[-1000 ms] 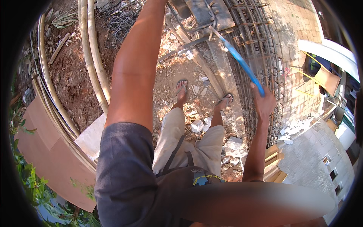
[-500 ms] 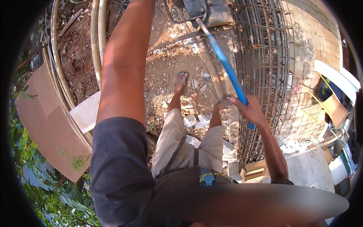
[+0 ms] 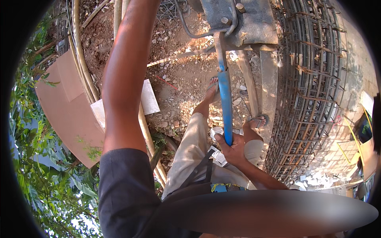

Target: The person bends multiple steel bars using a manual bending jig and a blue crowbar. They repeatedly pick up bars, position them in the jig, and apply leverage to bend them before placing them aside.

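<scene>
My right hand (image 3: pixel 233 151) is closed around the lower end of a blue-sleeved rebar bending bar (image 3: pixel 225 105). The bar's bare metal head reaches up to a dark steel plate (image 3: pixel 258 25) with upright bolts. Between those bolts and the bar's head passes a thin steel rod (image 3: pixel 185 25), bent into a rounded corner. My left arm (image 3: pixel 129 63) stretches forward past the upper edge, so the hand itself is hidden from view.
Stacked rebar cages (image 3: pixel 313 79) stand along the right side. Wooden planks (image 3: pixel 248 85) lie under the plate. Bamboo poles (image 3: pixel 80 59) and a brown sheet (image 3: pixel 71 115) lie at left. Stones litter the dirt, and a wire bundle (image 3: pixel 174 10) lies at the far side.
My right hand has drawn the bar's blue end leftward and closer to my body. The bar now runs nearly straight toward me. The view has also shifted, showing more of the plate.
</scene>
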Tool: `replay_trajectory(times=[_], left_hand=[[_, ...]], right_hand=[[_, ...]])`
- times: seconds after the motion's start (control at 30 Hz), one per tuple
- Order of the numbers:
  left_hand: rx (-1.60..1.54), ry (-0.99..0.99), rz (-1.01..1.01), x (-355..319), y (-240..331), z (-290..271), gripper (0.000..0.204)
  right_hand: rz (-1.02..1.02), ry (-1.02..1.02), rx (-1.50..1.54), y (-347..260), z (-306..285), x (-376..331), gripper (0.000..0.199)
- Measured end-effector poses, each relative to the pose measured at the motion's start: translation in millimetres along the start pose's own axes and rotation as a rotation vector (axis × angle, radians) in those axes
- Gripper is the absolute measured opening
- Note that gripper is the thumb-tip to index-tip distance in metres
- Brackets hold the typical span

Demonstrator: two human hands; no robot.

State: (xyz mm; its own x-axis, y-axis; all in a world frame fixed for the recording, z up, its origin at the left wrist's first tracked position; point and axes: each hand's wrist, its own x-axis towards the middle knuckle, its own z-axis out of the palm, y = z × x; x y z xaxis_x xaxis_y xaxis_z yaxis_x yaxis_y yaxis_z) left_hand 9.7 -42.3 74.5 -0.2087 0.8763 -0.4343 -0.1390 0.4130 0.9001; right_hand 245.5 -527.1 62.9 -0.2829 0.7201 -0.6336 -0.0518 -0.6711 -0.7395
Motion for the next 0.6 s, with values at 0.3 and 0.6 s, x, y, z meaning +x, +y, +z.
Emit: replay_trajectory(times=[0.3, 0.6], left_hand=[[-0.011, -0.012, -0.055, 7, -1, -8, 0.047], [-0.23, -0.072, -0.2, 8, -6, -2, 0.032]], right_hand=[[-0.061, 0.186, 0.484, 12, 171, 58, 0.054], [-0.12, 0.398, 0.339, 26, 175, 80, 0.047]])
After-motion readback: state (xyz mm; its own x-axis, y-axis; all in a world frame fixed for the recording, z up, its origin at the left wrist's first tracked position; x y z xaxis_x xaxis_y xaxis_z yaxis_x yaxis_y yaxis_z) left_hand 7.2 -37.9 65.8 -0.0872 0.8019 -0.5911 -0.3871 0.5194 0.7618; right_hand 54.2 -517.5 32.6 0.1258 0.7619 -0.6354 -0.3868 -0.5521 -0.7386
